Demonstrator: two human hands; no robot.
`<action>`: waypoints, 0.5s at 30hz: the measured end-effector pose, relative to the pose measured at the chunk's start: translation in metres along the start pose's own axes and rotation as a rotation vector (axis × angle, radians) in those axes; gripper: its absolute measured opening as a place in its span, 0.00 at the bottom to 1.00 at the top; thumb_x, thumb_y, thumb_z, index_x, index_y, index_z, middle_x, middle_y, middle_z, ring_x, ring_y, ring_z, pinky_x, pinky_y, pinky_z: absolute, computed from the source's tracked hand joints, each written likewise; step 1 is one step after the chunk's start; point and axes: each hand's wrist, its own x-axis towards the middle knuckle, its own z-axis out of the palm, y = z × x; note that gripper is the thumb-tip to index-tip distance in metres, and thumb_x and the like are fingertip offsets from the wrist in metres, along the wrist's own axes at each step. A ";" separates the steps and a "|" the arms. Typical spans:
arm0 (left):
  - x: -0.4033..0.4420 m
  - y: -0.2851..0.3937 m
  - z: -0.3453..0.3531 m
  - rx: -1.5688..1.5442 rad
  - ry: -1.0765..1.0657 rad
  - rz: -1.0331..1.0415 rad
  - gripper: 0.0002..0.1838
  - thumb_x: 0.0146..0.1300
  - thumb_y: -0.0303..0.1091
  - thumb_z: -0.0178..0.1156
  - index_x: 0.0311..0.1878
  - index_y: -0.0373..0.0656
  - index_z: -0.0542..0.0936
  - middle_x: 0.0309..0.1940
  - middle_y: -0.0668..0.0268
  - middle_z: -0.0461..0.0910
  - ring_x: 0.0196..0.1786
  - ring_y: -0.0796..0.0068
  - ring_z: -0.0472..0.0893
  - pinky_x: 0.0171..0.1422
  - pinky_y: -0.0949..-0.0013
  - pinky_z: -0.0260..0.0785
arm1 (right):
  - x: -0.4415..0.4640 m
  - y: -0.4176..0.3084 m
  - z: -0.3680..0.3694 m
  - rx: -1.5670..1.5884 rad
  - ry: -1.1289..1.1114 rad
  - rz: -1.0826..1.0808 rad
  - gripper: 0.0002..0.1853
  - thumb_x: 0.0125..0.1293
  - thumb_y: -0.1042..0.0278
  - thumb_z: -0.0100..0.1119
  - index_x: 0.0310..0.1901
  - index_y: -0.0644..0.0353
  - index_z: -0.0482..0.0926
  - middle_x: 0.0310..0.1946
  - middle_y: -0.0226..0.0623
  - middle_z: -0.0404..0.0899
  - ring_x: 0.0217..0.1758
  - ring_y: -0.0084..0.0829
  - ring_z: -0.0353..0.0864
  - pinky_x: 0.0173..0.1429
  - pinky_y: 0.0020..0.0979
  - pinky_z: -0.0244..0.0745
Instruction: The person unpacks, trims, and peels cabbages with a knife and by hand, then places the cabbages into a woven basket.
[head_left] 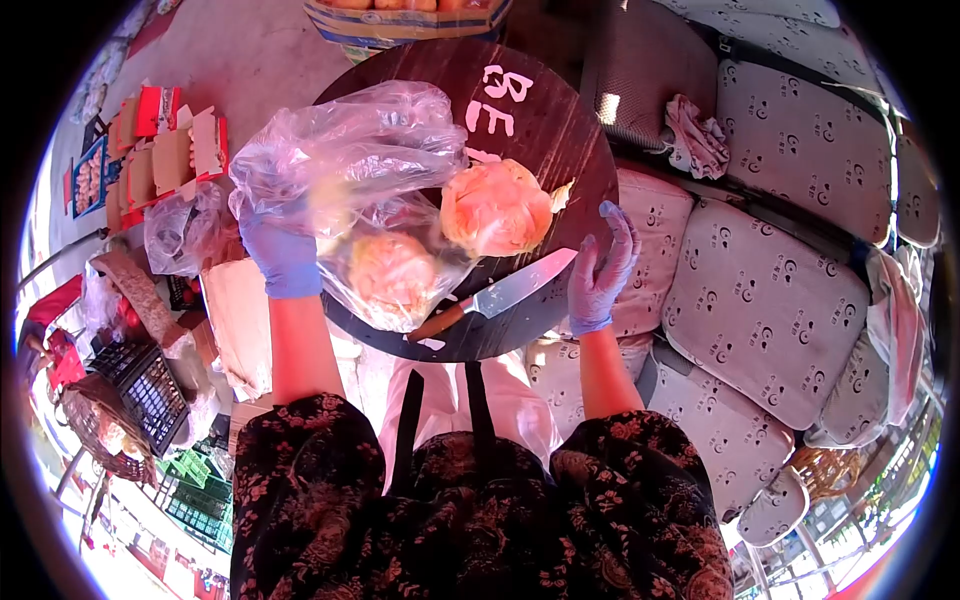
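My left hand (278, 250), in a blue glove, is closed on a clear plastic bag (365, 130) at the left of the round dark table (560, 120). Its fingertips are partly hidden by the film. A leafy round head (390, 275), which looks like cabbage, lies inside the bag's lower part. Beside it a second cabbage head (495, 207) rests bare on the tabletop. A knife (525, 283) with a wooden handle lies along the near edge, blade pointing right. My right hand (605, 265), also gloved, is held open at the table's right edge, near the blade's tip and touching nothing visible.
Cushioned chairs (770, 275) with printed covers crowd the right side. A cardboard box (400, 25) of round orange produce stands beyond the table. Leftward are red cartons (165, 150), another plastic bag (187, 228), a black crate (150, 395) and a green crate (200, 500).
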 end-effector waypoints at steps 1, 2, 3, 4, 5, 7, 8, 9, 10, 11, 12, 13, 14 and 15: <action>0.001 0.000 -0.008 0.045 -0.005 0.013 0.23 0.67 0.45 0.46 0.61 0.42 0.69 0.54 0.62 0.74 0.53 0.64 0.76 0.53 0.66 0.73 | 0.003 0.002 -0.001 -0.004 -0.047 0.004 0.20 0.55 0.81 0.51 0.52 0.64 0.70 0.53 0.41 0.71 0.57 0.41 0.67 0.63 0.37 0.60; 0.004 -0.003 -0.022 0.091 -0.010 0.025 0.23 0.67 0.44 0.47 0.61 0.43 0.69 0.54 0.63 0.74 0.53 0.65 0.75 0.54 0.65 0.72 | 0.001 0.005 0.005 0.096 -0.066 0.069 0.20 0.56 0.78 0.53 0.52 0.64 0.70 0.53 0.42 0.71 0.56 0.40 0.68 0.62 0.37 0.61; 0.003 -0.002 -0.022 0.136 -0.015 0.035 0.23 0.67 0.44 0.48 0.60 0.43 0.70 0.54 0.64 0.73 0.54 0.66 0.75 0.56 0.64 0.71 | 0.001 0.003 0.012 0.196 -0.086 0.133 0.20 0.57 0.76 0.56 0.53 0.64 0.70 0.53 0.42 0.71 0.56 0.39 0.68 0.62 0.37 0.61; -0.001 -0.003 -0.022 0.291 -0.003 0.058 0.21 0.67 0.42 0.48 0.59 0.42 0.70 0.53 0.63 0.74 0.53 0.67 0.75 0.56 0.65 0.70 | 0.001 0.000 0.018 0.295 -0.105 0.196 0.20 0.58 0.74 0.58 0.53 0.64 0.70 0.53 0.42 0.71 0.56 0.39 0.68 0.62 0.36 0.62; -0.007 -0.004 -0.023 0.445 0.009 0.083 0.20 0.67 0.41 0.47 0.58 0.41 0.71 0.51 0.63 0.75 0.52 0.69 0.76 0.57 0.67 0.70 | -0.002 -0.005 0.017 0.355 -0.215 0.391 0.31 0.55 0.63 0.68 0.57 0.66 0.67 0.53 0.43 0.70 0.58 0.35 0.67 0.61 0.34 0.64; -0.014 -0.006 -0.024 0.732 -0.033 0.192 0.18 0.68 0.36 0.47 0.56 0.37 0.73 0.48 0.64 0.77 0.48 0.75 0.77 0.55 0.72 0.69 | -0.009 -0.005 0.034 0.469 -0.294 0.426 0.39 0.51 0.58 0.71 0.60 0.66 0.63 0.54 0.43 0.70 0.57 0.32 0.68 0.60 0.32 0.65; -0.015 -0.005 -0.028 0.736 -0.020 0.156 0.18 0.68 0.35 0.47 0.57 0.37 0.73 0.49 0.65 0.77 0.49 0.76 0.76 0.56 0.73 0.69 | -0.010 -0.002 0.042 0.527 -0.335 0.442 0.43 0.50 0.55 0.73 0.62 0.67 0.61 0.54 0.44 0.70 0.57 0.31 0.68 0.60 0.31 0.66; -0.023 -0.002 -0.021 0.740 -0.004 0.119 0.18 0.68 0.34 0.47 0.57 0.37 0.72 0.49 0.65 0.76 0.49 0.77 0.75 0.56 0.74 0.68 | -0.007 0.002 0.047 0.610 -0.344 0.591 0.45 0.48 0.54 0.74 0.63 0.67 0.59 0.54 0.44 0.70 0.57 0.31 0.69 0.59 0.31 0.67; -0.029 0.000 -0.016 0.744 0.012 0.084 0.18 0.68 0.33 0.48 0.58 0.37 0.72 0.49 0.66 0.76 0.50 0.79 0.74 0.56 0.74 0.67 | -0.004 0.006 0.053 0.693 -0.353 0.741 0.47 0.47 0.53 0.74 0.63 0.67 0.58 0.54 0.44 0.70 0.57 0.31 0.70 0.59 0.31 0.67; -0.033 -0.001 -0.015 0.619 0.078 0.014 0.18 0.68 0.32 0.47 0.59 0.37 0.71 0.52 0.65 0.75 0.52 0.78 0.74 0.57 0.74 0.67 | 0.001 0.009 0.060 0.776 -0.363 0.887 0.49 0.46 0.52 0.75 0.64 0.67 0.56 0.54 0.44 0.70 0.57 0.31 0.71 0.58 0.30 0.68; -0.036 -0.001 -0.015 0.596 0.065 0.023 0.18 0.68 0.32 0.49 0.58 0.37 0.71 0.51 0.65 0.76 0.51 0.78 0.74 0.56 0.74 0.67 | 0.006 0.018 0.063 0.845 -0.363 0.975 0.46 0.49 0.54 0.73 0.64 0.66 0.57 0.52 0.43 0.72 0.53 0.31 0.74 0.56 0.30 0.71; -0.041 0.000 -0.016 0.575 0.051 0.034 0.18 0.67 0.32 0.50 0.58 0.37 0.71 0.50 0.66 0.77 0.50 0.79 0.75 0.56 0.74 0.67 | 0.013 0.016 0.062 0.926 -0.368 1.025 0.43 0.50 0.56 0.72 0.63 0.66 0.59 0.51 0.42 0.73 0.52 0.31 0.75 0.55 0.30 0.72; -0.047 0.001 -0.017 0.556 0.036 0.040 0.18 0.67 0.32 0.52 0.58 0.38 0.71 0.49 0.66 0.78 0.50 0.79 0.75 0.56 0.74 0.68 | 0.019 0.014 0.059 1.005 -0.371 1.079 0.40 0.51 0.58 0.72 0.62 0.67 0.61 0.50 0.41 0.74 0.51 0.31 0.76 0.54 0.30 0.73; -0.059 0.004 -0.003 0.546 0.006 -0.025 0.19 0.67 0.34 0.51 0.60 0.38 0.70 0.50 0.65 0.77 0.51 0.78 0.75 0.57 0.75 0.66 | 0.021 0.022 0.060 1.069 -0.392 1.102 0.34 0.53 0.62 0.70 0.58 0.66 0.65 0.48 0.40 0.76 0.48 0.31 0.78 0.52 0.31 0.75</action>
